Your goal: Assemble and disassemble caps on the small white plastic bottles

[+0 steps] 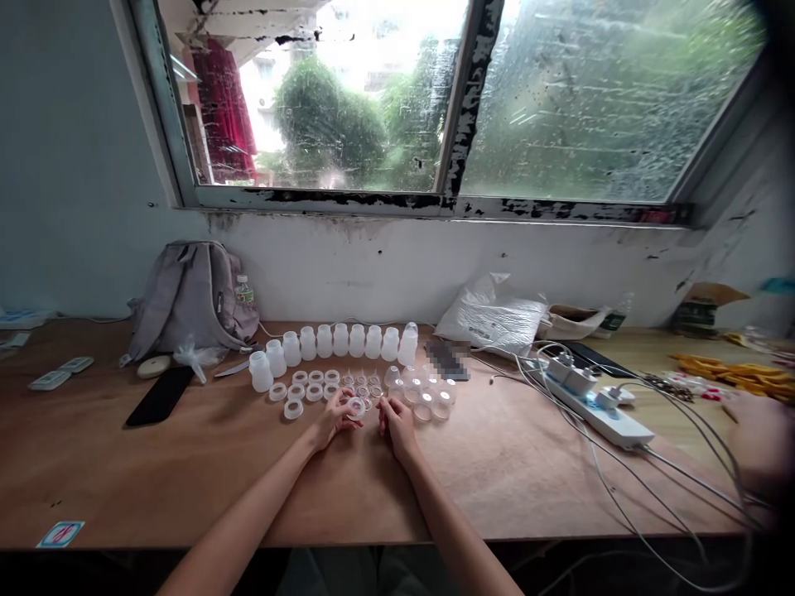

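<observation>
Left hand [334, 416] pinches a white ring [356, 406] just above the table [186, 472] before the bottle row [335, 341], right hand [395, 422] empty beside it, fingers loosely curled; best kept level, gripped by the rim, clear of the loose rings [304, 387].

Rain-streaked window [435, 99] above a white wall [373, 265]; wooden table [186, 480] below.

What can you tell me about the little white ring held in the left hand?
The ring looks like translucent white plastic, round with an open centre. The left hand pinches it at the fingertips just above the wooden table. Similar rings lie in rows just behind it. Finer detail is too small to tell.
</observation>
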A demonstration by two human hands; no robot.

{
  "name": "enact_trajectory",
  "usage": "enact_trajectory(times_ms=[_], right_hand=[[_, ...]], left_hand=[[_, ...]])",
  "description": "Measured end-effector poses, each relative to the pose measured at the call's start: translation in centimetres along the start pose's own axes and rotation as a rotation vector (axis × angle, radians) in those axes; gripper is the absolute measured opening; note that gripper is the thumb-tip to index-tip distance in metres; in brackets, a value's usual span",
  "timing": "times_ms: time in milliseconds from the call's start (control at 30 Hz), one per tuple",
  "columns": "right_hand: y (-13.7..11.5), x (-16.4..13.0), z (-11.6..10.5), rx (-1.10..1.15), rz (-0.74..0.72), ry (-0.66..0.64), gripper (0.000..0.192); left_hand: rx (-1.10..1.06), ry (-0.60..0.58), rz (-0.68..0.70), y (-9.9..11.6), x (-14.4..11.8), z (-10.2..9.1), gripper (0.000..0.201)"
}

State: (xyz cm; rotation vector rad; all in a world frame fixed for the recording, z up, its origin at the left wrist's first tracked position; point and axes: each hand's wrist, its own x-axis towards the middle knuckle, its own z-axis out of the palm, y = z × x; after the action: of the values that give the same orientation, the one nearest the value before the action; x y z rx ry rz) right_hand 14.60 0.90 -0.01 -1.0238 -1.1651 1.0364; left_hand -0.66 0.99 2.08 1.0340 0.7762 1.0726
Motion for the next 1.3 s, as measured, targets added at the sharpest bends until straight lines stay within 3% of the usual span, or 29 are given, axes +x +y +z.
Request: enact_trajectory(times_ms=[167,267,433,567,733,900,1100,1300], right_hand=[[0.1,-0.2,0.3,-0.074,-0.006,-0.043,0.033],[0.2,-0.5,0.5,-0.217,-0.028,-0.062,0.033],[-0.8,-0.3,0.2,-0.560,-0.306,0.044,0.024],[-3.1,3.4,-0.1,-0.773,-0.483,0.115,0.020],[-5.5,11.0,-0.3,-0.972,-0.378,0.225,0.032],[-5.5,15.7,-0.6,-1.133,-0.217,0.192,0.037],[-4.2,17.5,-1.0,-1.179,-0.177,0.178,0.019],[-6.1,16.4,-0.9,-1.209,-0.243,0.216,0.013]], left_hand=[[-0.118,-0.172,-0.028,1.1,0.5,-0.8,0.031],[-0.196,-0.219,-0.016,1.3,1.0,-1.2,0.024],[-0.369,-0.169,-0.037,1.3,1.2,-1.7,0.016],[-0.415,-0.035,-0.089,1.5,0.9,-1.5,0.020],[-0.459,0.049,-0.109,1.3,0.8,-1.4,0.028],[-0.557,0.173,-0.036,1.1,1.2,-1.7,0.030],[-0.666,0.295,-0.030,1.3,1.6,-2.2,0.029],[-0.789,0.237,-0.078,0.8,1.9,-2.7,0.027]])
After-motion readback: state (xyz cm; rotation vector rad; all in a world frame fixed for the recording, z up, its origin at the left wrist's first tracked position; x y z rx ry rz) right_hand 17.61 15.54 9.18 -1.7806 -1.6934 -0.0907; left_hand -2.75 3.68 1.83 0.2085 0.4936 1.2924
